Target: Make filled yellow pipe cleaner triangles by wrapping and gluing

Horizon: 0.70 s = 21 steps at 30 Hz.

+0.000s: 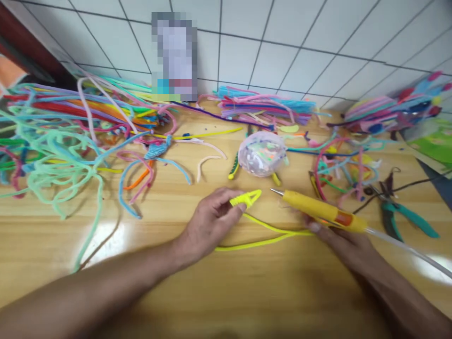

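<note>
Yellow coiled piece (247, 199): centre of the frame, held at an angle; ridged body at its left end, narrow loop pointing right.
Left hand (208, 219): centre of the frame; thumb and fingers pinched together on the coiled piece.
Right hand (348, 242): right of centre; closed around the glue gun, partly hidden beneath it.
Glue gun (314, 207): yellow body, orange label; metal nozzle (277, 191) directed left, near the loop but apart from it.
Glue stick (406, 250): translucent, extending from the gun's rear toward the right edge.
Yellow stems (268, 224): two strands below the coiled piece, converging near the right thumb.
Clear wrapped bundle (263, 154): upper centre, multicoloured contents.
Pliers (411, 217): right side of the frame, teal handles, lying open.
Mint-green stems (67, 181): tangled, left side.
Tabletop (226, 296): wood-grained, lower frame.
Tiled wall (247, 47): upper frame.
</note>
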Motion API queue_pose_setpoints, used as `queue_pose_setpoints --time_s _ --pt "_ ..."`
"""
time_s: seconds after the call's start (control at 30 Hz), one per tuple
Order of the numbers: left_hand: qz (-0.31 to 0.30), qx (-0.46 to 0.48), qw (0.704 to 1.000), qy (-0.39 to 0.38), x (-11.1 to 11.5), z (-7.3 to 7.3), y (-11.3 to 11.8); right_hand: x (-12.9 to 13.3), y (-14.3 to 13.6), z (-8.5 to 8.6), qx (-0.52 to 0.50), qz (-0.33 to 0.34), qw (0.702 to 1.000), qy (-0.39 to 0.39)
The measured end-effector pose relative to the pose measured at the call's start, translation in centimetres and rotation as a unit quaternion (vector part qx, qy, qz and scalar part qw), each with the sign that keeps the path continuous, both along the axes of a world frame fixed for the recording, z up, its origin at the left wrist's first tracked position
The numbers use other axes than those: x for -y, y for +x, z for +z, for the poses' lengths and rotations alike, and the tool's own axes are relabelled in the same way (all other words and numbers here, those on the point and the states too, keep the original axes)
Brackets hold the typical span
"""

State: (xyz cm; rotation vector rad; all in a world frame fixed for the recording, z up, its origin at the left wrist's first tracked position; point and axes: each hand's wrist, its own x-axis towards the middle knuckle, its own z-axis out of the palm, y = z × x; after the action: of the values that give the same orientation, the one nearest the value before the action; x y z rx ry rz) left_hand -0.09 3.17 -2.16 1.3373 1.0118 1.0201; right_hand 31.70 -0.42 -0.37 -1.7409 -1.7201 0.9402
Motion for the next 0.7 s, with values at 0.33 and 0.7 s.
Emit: queue_pose_setpoints --time_s 0.33,0.7 --pt "0.008 -0.008 0.999 -0.03 0.3 0.1 0.2 0.2 -2.3 1.6 -0.021 0.114 0.993 0.029" --pt "-0.004 -0.018 1.0 0.004 0.1 -0.2 0.4 -0.1 -2.4 1.8 0.0 0.137 0.99 0.028"
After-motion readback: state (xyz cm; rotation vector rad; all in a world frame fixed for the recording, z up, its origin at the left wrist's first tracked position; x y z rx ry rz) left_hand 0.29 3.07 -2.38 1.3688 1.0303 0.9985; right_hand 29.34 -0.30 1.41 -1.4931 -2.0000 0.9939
